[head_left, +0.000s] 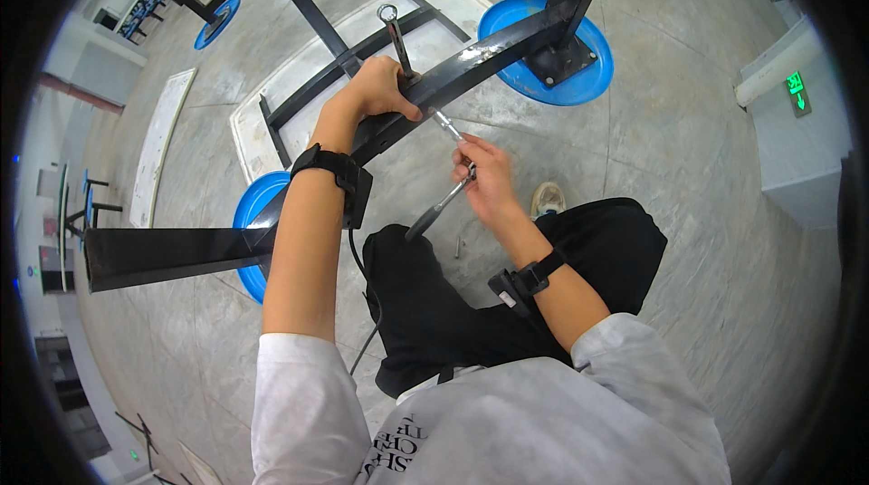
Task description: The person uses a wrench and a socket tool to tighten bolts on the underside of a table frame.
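My left hand (pixel 378 91) wraps over a curved black metal beam (pixel 475 64), its thumb on the near side. Right beside its fingers a shiny ring-ended wrench (pixel 396 39) sticks up from the beam; whether the fingers also hold it is hidden. In my closed right hand (pixel 487 177) is a ratchet wrench (pixel 441 207), gripped around its head. From that head a silver socket extension (pixel 444 124) reaches up to the underside of the beam, near my left thumb. The ratchet's dark handle points down toward my left knee.
Blue round discs (pixel 584 77) sit at the frame's legs. A white panel (pixel 258 127) with black bars lies beyond the beam. Between my knees, a small bolt-like piece (pixel 458 248) lies on the concrete floor. A black beam (pixel 172 257) juts out left; a wall corner (pixel 797 141) stands right.
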Tool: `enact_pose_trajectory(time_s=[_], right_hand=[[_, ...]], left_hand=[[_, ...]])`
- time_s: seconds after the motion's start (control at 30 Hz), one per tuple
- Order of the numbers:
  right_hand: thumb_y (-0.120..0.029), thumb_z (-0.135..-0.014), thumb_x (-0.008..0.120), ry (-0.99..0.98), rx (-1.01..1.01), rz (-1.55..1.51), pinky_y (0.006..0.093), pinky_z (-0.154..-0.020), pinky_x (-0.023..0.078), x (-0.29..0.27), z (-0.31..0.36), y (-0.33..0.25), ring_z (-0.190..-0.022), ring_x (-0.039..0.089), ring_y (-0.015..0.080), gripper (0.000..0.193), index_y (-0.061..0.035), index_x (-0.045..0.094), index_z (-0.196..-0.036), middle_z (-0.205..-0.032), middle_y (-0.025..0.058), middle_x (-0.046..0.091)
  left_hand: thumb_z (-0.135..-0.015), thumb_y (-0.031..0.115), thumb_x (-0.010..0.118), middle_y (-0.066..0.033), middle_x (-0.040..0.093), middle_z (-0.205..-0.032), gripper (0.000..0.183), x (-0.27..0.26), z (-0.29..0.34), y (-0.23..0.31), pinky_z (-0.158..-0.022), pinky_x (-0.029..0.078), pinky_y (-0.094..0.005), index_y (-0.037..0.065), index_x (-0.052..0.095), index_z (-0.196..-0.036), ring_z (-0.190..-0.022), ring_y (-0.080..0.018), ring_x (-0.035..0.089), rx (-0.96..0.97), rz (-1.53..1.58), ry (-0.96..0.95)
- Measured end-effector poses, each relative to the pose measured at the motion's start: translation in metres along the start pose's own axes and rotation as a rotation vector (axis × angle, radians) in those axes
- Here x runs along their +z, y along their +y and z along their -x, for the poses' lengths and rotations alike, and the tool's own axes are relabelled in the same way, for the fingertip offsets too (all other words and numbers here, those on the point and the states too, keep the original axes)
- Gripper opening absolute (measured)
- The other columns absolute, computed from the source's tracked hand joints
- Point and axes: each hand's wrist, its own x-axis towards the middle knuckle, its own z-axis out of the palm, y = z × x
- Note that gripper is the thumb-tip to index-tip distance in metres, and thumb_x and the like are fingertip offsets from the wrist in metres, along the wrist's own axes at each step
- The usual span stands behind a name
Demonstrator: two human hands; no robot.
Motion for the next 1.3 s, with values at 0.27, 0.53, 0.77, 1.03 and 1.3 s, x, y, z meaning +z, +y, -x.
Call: enact_pose_trajectory(time_s=[0.27,0.53,0.77,1.03,1.3], right_hand=[[-0.009,-0.084,0.052,0.01,0.092,-0.116,0.0245,-0.051,0.036,0.009,-0.003,0.01,-0.052,0.042,0.0097,0.016,0.0014,0.053,-0.096,-0.068,0.0045,0.049],[-0.009,-0.083,0.052,0.091,0.107,-0.172,0.0256,-0.052,0.035,0.003,-0.004,0.007,-0.053,0.039,0.0095,0.013,-0.0015,0.053,-0.094,-0.067,0.0038,0.047],[-0.009,-0.082,0.053,0.092,0.121,-0.154,0.0254,-0.05,0.034,0.007,-0.015,0.001,-0.051,0.037,0.0087,0.013,-0.0018,0.052,-0.093,-0.066,0.0022,0.045],[-0.012,-0.086,0.053,0.097,0.028,0.015,0.0221,-0.045,0.03,-0.02,-0.022,0.0,-0.047,0.033,0.0062,0.015,-0.0093,0.048,-0.072,-0.061,-0.0022,0.042],[-0.016,-0.088,0.051,-0.069,-0.001,0.195,0.0226,-0.044,0.034,-0.033,-0.054,0.002,-0.047,0.038,0.0074,0.014,-0.0054,0.048,-0.079,-0.064,-0.0002,0.046]], left_hand=[[-0.043,0.03,0.079,-0.0198,0.063,-0.072,0.053,0.007,-0.005,-0.016,-0.064,0.05,-0.0324,-0.006,0.065,-0.079,-0.066,-0.0276,0.062,0.064,0.029,0.022],[-0.041,0.03,0.08,-0.0188,0.063,-0.072,0.051,0.015,-0.005,-0.017,-0.062,0.049,-0.0331,-0.005,0.064,-0.074,-0.066,-0.0293,0.061,0.112,0.131,0.073],[-0.042,0.03,0.08,-0.0177,0.064,-0.076,0.051,0.001,-0.004,-0.011,-0.064,0.05,-0.0324,-0.003,0.065,-0.079,-0.07,-0.0286,0.062,0.081,0.066,0.011],[-0.042,0.022,0.085,-0.0169,0.064,-0.087,0.052,0.033,0.004,-0.005,-0.065,0.052,-0.0358,0.0,0.064,-0.084,-0.078,-0.031,0.063,-0.028,0.245,0.258],[-0.041,0.029,0.086,-0.0057,0.067,-0.085,0.05,0.024,-0.008,-0.008,-0.066,0.051,-0.0329,0.011,0.068,-0.084,-0.08,-0.0215,0.064,-0.044,0.108,0.079]])
